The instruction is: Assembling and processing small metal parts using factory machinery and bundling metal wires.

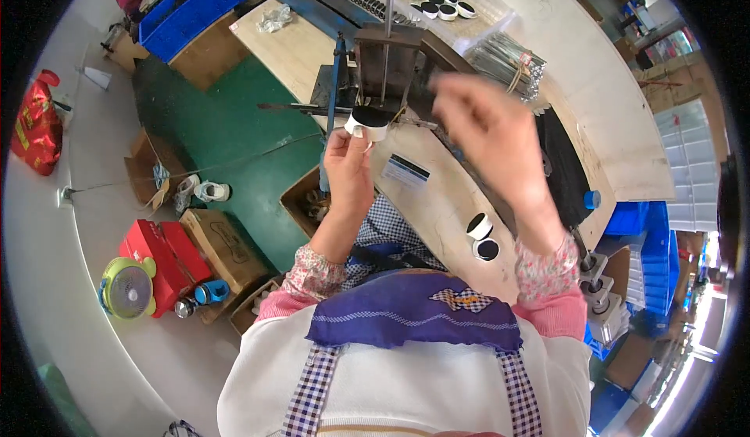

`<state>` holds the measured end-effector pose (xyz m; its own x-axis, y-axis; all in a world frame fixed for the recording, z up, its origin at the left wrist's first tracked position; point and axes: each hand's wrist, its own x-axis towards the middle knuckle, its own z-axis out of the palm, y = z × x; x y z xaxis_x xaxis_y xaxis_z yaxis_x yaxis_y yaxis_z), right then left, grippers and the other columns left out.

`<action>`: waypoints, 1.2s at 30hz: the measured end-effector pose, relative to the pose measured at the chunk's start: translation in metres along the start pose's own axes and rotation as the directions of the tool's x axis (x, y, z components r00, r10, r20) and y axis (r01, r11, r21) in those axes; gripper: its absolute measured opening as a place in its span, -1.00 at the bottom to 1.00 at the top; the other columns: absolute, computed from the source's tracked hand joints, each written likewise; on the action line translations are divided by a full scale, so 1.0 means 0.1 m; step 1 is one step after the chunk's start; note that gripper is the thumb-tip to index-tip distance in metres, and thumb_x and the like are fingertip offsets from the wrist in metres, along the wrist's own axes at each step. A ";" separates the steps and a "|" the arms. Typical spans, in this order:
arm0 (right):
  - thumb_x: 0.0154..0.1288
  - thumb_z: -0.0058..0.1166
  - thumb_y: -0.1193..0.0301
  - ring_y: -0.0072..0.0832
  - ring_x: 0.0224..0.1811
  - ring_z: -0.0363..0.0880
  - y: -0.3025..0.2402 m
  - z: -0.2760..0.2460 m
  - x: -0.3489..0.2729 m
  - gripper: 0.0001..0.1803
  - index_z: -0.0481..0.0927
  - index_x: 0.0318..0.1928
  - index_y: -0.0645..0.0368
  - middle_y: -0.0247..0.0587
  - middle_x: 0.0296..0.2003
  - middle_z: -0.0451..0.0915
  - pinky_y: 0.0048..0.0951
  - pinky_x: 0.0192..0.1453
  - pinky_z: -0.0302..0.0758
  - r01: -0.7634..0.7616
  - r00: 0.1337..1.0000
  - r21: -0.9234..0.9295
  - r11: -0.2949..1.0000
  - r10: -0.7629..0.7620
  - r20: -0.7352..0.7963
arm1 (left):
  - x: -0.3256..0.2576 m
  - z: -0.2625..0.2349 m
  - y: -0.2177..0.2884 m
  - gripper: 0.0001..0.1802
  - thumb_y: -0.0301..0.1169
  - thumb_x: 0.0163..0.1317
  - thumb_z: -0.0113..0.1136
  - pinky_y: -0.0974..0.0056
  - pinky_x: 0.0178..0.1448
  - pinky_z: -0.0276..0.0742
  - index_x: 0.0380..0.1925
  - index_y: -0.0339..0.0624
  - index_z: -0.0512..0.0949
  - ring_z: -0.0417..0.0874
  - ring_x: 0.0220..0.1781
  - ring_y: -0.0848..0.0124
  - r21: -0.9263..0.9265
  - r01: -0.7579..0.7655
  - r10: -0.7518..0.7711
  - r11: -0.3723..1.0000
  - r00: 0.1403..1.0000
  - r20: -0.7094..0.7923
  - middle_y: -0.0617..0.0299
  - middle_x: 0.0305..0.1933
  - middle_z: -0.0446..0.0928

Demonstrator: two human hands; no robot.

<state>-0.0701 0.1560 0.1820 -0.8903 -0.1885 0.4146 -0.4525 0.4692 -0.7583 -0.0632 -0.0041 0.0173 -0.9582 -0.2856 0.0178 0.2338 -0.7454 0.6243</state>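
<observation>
A white round piece with a black top [366,130] is gripped by my left hand [349,167], thumb against its near side. It sits at the foot of a dark metal fixture [384,54] with a thin upright rod [388,23] above it. My right hand [492,128] is raised to the right of the fixture, over the table. Motion smears its fingers, and whether they hold anything cannot be made out. Two similar pieces, a tilted one [480,225] and a flatter one [487,249], lie close together on the table by my right forearm.
At the back, a clear tray [500,24] bears several black-topped pieces. Beside it lies a tied bundle of thin metal rods [506,63]. A printed card [406,170] is on the table [445,202]. Blue bins [195,15] and cardboard boxes [223,249] stand around.
</observation>
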 end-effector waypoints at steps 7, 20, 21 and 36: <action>0.32 0.06 0.29 -0.45 -0.54 0.63 0.08 0.26 0.87 -0.72 0.60 -0.15 0.27 -0.13 -0.48 0.63 -0.46 -0.40 0.51 0.255 0.967 0.065 0.965 -0.255 -0.002 | 0.05 0.16 -0.04 -0.85 -0.45 0.22 0.25 0.41 -0.07 0.43 -0.33 -0.24 0.47 0.51 -0.27 0.53 -0.025 0.008 -0.009 1.000 0.999 -0.050 0.26 -0.28 0.55; 0.29 0.07 0.29 -0.45 -0.59 0.51 0.05 0.41 1.10 -0.74 0.63 -0.40 0.23 -0.21 -0.59 0.58 -0.37 -0.42 0.42 0.174 0.983 0.257 0.951 -0.154 -0.096 | 0.03 0.23 -0.03 -0.84 -0.46 0.21 0.27 0.42 -0.10 0.47 -0.42 -0.24 0.46 0.50 -0.34 0.53 0.092 -0.010 0.020 0.996 0.994 -0.108 0.28 -0.38 0.52; 0.34 0.04 0.31 -0.58 -0.59 0.48 0.00 0.38 1.13 -0.76 0.61 -0.32 0.25 -0.27 -0.51 0.60 -0.50 -0.48 0.39 0.212 0.976 0.218 0.953 -0.197 -0.089 | 0.01 0.25 -0.02 -0.83 -0.44 0.20 0.28 0.42 -0.12 0.45 -0.43 -0.23 0.46 0.50 -0.36 0.54 0.153 -0.012 0.029 0.988 0.994 -0.103 0.29 -0.41 0.51; 0.33 0.00 0.41 -0.54 -0.59 0.49 -0.62 0.04 1.48 -0.77 0.56 -0.35 0.37 -0.21 -0.56 0.57 -0.48 -0.49 0.42 0.232 0.971 0.414 0.880 -0.237 -0.042 | 0.28 0.44 -0.14 -0.91 -0.51 0.18 0.23 0.45 -0.25 0.40 -0.44 -0.27 0.52 0.62 -0.37 0.48 0.352 -0.053 0.100 0.934 0.988 -0.117 0.24 -0.42 0.58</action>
<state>-0.1735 0.0955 0.2885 -0.7549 -0.2581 0.6028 -0.6264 0.0119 -0.7794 -0.1010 0.0248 0.0428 -0.9040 -0.4274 -0.0110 0.2113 -0.4690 0.8575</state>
